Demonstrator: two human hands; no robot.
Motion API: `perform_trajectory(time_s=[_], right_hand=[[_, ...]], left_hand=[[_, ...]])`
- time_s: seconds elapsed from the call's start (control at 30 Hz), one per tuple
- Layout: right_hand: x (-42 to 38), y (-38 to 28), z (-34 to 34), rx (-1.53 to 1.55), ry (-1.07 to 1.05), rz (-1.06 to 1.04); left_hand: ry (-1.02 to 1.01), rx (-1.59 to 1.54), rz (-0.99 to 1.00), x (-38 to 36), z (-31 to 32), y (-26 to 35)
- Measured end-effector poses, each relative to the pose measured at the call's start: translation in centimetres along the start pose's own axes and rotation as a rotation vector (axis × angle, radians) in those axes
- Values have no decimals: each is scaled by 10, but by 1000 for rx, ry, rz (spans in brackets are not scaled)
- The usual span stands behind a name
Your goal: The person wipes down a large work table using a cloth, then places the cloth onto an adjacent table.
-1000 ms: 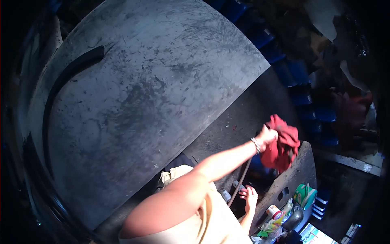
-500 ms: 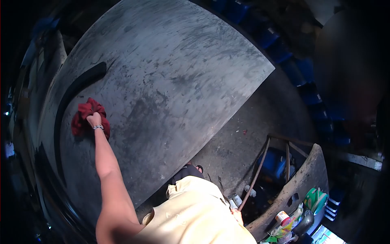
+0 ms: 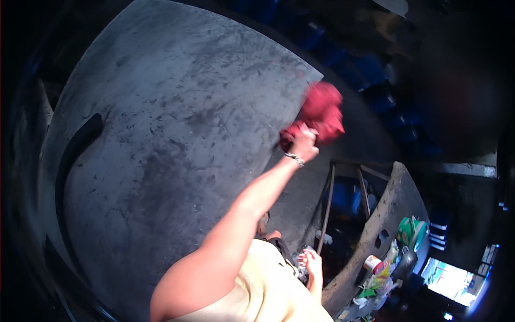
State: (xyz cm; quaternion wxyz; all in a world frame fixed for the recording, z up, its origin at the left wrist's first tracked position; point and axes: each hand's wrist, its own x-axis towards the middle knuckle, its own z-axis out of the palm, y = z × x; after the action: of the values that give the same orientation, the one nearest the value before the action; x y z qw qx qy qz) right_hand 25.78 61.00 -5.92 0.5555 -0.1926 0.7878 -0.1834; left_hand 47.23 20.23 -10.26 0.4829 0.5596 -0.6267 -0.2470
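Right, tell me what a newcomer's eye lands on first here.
First the red rag, bunched in the left hand at the right edge of the big grey scuffed sheet that fills the left of the view. Then the right hand low down, beside a cluttered bench with a green item.

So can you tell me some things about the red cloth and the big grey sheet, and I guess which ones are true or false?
1. The crumpled red cloth is gripped in the left hand. True.
2. The cloth is at the middle of the big scuffed grey metal sheet. False: it is at the sheet's right edge.
3. A thin silver bracelet sits on the wrist of the raised arm. True.
4. The right hand is up on the sheet too. False: it hangs low beside the cream shirt.
5. The cloth is blue. False: it is red.
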Motion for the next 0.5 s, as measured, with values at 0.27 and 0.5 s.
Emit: perform_trajectory(time_s=[0.27, 0.5], right_hand=[[-32, 145, -46, 9, 13, 372], [28, 141, -70, 69, -80, 400]], left_hand=[[-382, -1120, -1035, -60, 55, 99], [-52, -344, -521, -80, -274, 76]])
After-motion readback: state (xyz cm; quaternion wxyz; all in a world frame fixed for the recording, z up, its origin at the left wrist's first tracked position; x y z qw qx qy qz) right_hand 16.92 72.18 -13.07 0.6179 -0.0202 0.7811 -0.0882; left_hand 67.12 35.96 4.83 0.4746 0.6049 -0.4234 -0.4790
